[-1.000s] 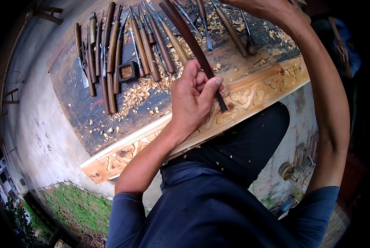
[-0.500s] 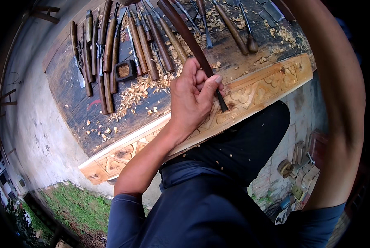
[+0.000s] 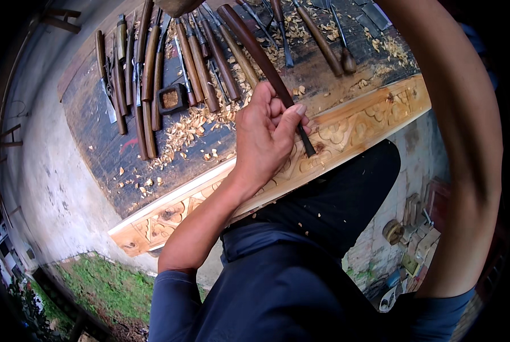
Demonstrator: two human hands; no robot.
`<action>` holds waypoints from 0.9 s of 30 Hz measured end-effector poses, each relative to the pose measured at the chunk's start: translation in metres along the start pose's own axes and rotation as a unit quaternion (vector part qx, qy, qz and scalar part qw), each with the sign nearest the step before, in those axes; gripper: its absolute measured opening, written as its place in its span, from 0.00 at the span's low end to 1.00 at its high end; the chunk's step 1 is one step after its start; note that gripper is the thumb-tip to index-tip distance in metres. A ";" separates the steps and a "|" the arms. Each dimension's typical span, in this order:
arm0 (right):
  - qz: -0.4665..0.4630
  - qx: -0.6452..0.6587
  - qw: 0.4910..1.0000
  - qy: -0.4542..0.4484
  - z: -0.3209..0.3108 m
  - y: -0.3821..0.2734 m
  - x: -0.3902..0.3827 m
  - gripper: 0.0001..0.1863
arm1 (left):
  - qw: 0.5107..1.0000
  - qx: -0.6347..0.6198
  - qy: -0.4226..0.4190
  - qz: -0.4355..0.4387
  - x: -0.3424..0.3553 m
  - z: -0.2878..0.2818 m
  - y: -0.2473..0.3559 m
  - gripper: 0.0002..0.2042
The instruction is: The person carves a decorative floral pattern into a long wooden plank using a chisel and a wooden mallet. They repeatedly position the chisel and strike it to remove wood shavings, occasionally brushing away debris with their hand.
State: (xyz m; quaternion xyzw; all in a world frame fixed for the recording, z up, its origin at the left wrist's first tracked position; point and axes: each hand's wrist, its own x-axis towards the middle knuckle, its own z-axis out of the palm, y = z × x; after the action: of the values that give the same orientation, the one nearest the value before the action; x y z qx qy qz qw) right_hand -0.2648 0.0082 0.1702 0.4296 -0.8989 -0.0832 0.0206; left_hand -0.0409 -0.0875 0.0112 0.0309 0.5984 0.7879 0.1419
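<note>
My left hand [image 3: 267,126] is closed around the lower part of a carving chisel [image 3: 259,48] with a long dark brown wooden handle. The chisel leans, its handle end pointing up and left. Its dark blade tip rests on a long pale wooden board [image 3: 374,114] carved with leaf and scroll shapes. The board lies slanted along the near edge of the table, over my lap. My right arm [image 3: 466,114] reaches up along the right side, and its hand is beyond the top edge. A rounded wooden tool head [image 3: 178,4], like a mallet's, shows at the top above the chisel handle.
Several chisels and gouges [image 3: 149,74] with wooden handles lie on the dark worktable [image 3: 104,151]. Among them sits a small square dark box [image 3: 171,98]. Wood shavings [image 3: 189,128] are scattered about. Flat grey plates [image 3: 374,17] lie far right. Wood offcuts [image 3: 417,245] are on the floor at right.
The rounded wooden head at the top has come slightly lower into view. The chisel has shifted a little, its tip still on the board; my left hand keeps its grip.
</note>
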 end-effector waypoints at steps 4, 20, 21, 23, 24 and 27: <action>-0.034 -0.030 0.996 -0.072 0.000 -0.007 -0.003 0.20 | 1.000 0.002 -0.001 -0.002 0.001 0.000 -0.002 0.07; -0.021 -0.025 0.998 -0.062 0.008 -0.011 -0.003 0.22 | 1.000 0.017 -0.014 -0.010 0.000 0.000 -0.004 0.07; -0.010 -0.022 0.999 -0.031 0.010 -0.008 -0.003 0.22 | 1.000 0.023 -0.013 -0.008 -0.002 0.001 -0.003 0.07; 0.013 -0.017 0.999 0.031 0.013 -0.002 -0.007 0.22 | 0.999 0.033 -0.013 -0.003 -0.005 0.001 -0.002 0.07; 0.039 0.024 0.998 0.052 0.011 -0.005 -0.011 0.22 | 0.999 0.035 -0.005 0.014 -0.005 0.002 -0.004 0.07; -0.029 0.026 0.999 -0.002 -0.001 -0.014 -0.026 0.19 | 0.998 0.033 0.009 0.053 -0.005 0.003 -0.012 0.07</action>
State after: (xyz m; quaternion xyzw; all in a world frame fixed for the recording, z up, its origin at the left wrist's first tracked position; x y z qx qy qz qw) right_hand -0.2377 0.0193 0.1694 0.4558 -0.8880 -0.0614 0.0052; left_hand -0.0334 -0.0835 0.0015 0.0605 0.6230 0.7743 0.0935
